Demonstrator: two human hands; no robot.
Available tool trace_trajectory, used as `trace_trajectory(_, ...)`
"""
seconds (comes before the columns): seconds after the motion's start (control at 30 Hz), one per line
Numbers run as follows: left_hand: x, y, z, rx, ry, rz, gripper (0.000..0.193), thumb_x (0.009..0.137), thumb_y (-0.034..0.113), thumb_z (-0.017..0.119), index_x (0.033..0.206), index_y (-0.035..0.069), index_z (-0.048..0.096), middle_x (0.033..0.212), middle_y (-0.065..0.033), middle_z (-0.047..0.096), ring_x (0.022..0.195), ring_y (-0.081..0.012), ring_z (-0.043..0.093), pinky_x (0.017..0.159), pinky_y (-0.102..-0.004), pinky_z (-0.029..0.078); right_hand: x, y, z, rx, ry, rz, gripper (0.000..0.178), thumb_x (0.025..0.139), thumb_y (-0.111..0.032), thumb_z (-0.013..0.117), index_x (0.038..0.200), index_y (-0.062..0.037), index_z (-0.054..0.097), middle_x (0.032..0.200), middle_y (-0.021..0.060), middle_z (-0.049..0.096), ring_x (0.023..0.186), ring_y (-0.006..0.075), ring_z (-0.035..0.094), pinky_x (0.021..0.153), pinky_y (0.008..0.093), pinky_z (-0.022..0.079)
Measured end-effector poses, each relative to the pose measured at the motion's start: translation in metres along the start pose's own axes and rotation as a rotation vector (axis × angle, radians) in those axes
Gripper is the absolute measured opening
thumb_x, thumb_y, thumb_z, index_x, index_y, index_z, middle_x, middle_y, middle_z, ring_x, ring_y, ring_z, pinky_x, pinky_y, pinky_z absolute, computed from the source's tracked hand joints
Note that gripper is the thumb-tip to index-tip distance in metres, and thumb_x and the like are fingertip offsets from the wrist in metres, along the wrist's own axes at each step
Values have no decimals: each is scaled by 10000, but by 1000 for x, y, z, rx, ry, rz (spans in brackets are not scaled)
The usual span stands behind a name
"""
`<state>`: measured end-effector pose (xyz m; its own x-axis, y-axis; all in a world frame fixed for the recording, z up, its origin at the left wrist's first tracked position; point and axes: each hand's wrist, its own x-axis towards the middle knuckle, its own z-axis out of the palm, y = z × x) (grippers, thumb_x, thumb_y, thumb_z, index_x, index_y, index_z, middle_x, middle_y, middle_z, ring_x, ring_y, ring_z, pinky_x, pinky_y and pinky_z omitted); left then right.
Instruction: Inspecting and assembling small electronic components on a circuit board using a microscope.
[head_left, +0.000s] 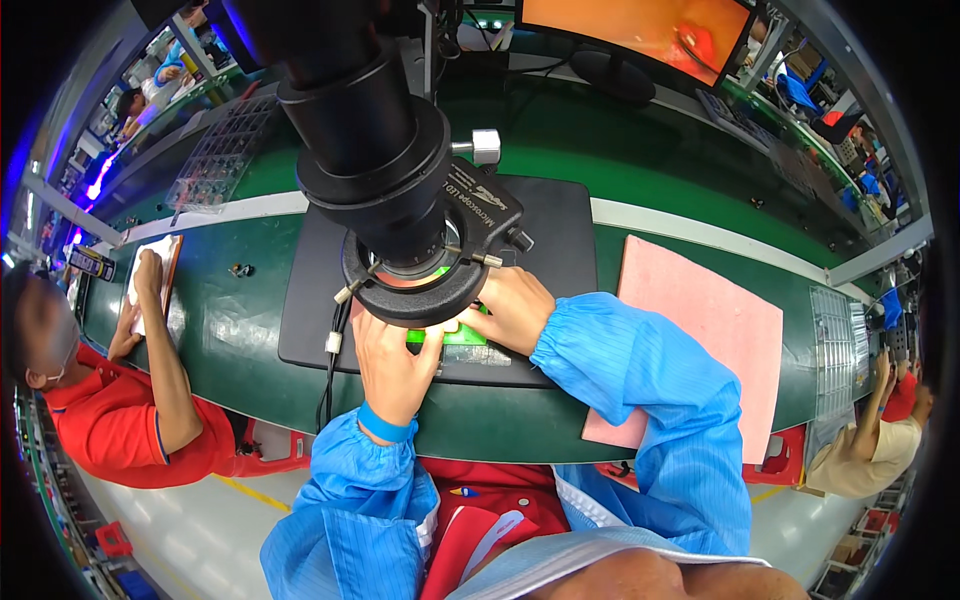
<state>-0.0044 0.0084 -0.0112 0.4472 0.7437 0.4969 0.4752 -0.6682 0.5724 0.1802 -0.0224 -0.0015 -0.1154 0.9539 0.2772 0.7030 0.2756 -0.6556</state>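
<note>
Green bench (250, 330) on a factory line, small bright-green board (440, 335) flat on black microscope base (310, 300) under ring light (415, 290), left hand (392, 365) and right hand (515, 310) grip closed on its edges, clear compartment tray (225, 150) behind, contents unclear.

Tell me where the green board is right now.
In the head view, the green board lies on the black base plate under the microscope ring light, between left hand and right hand.

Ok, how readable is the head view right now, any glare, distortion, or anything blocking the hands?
Head view: strong fisheye bend, the white table stripe curves and corners go black. The microscope with its ring light looms close, hiding both hands' fingertips and most of the green board. Left hand and right hand are evenly lit; the monitor glows orange.
</note>
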Motion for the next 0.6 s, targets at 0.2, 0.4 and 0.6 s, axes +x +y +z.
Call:
trace_trajectory(0.2, 0, -2, 0, 37, -2, 19, 218, 736, 116, 719, 928, 44, 646, 971, -118, 632, 962, -318, 565, 866, -424, 393, 1, 4, -1, -94, -23, 12, 169, 811, -192, 649, 948, -95, 631, 772, 148, 632, 697, 350, 611, 605, 446, 484)
trace_trajectory(0.4, -1, -1, -1, 23, -5, -3, 212, 742, 117, 710, 926, 37, 642, 977, -127, 626, 968, -314, 565, 869, -424, 390, 1, 7, 2, -103, -3, -17, 184, 813, -210, 657, 949, -91, 618, 752, 129, 619, 679, 342, 604, 588, 433, 467)
trace_trajectory(0.6, 15, -7, -31, -93, -2, -1, 115, 791, 28, 642, 903, 8, 630, 877, -150, 610, 797, -307, 604, 668, -370, 475, 2, 9, -15, 208, -58, 33, 286, 791, -168, 661, 1043, -61, 581, 748, 106, 576, 618, 235, 572, 585, 348, 462)
